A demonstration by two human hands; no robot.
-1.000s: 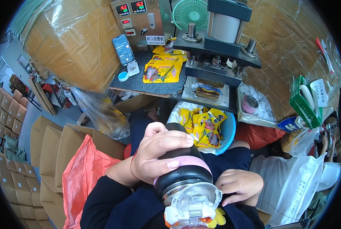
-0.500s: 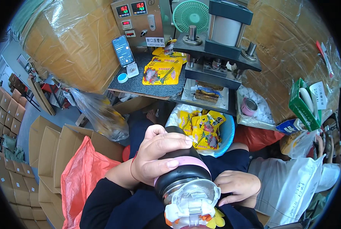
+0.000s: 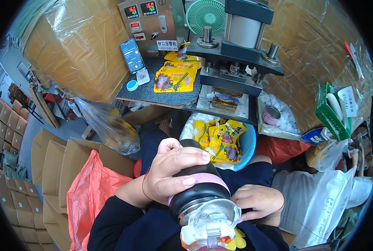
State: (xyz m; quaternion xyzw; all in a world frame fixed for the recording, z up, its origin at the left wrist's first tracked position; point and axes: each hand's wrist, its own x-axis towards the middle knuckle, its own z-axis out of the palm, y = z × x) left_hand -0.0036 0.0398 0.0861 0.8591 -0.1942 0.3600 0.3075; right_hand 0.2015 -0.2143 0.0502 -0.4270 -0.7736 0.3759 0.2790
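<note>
Black bottle [image 3: 207, 180] is tilted before the person, left hand [image 3: 167, 171] with grip clamped around it; right hand [image 3: 259, 203] is near its clear lid [image 3: 220, 215], grip I cannot tell; bottle partly hides blue basin [image 3: 250, 144] of yellow packets [image 3: 225, 144], below worktop [image 3: 146, 91]

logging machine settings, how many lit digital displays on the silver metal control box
4 visible: large left display, large right display beside it; beneath, upper small display and lower small display. Box top cropped; more may hide.
</note>
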